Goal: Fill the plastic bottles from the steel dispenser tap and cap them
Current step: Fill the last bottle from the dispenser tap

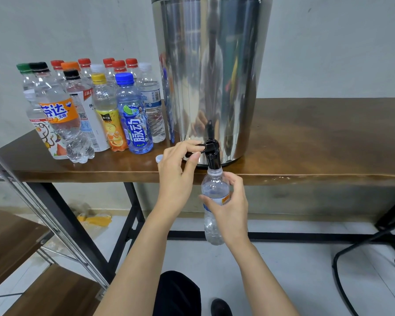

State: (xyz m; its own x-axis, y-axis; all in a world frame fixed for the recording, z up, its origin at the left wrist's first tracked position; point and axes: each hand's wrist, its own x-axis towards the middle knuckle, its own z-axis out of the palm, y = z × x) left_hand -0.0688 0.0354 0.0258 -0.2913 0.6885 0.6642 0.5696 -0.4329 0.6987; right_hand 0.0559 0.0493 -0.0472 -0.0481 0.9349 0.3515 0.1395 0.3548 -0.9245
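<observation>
We've got the clear plastic bottle (213,224) held upright just off the near edge of the table, its open mouth right up against the spout of the black tap (213,156). Our right hand (229,209) is wrapped around the bottle's upper body at the label, thumb on the left side and fingers curled over the right. How full it is, we cannot tell through the clear plastic. Our left hand (177,174) is on the tap lever (195,151), which sticks out to the left, and pinches it between the thumb and curled fingers. Behind the tap rises the big steel dispenser (210,76), standing on the wooden table (317,137) near its front edge. Just left of our left hand a loose white cap (159,158) lies on the tabletop. Further left stands a tight cluster of capped bottles (96,106), the blue-labelled bottle (134,117) nearest the dispenser, a yellow-capped juice bottle (108,117) beside it and an orange-labelled bottle (58,117) toward the left end. Down near us, a black shoe (220,307) shows on the pale floor.
</observation>
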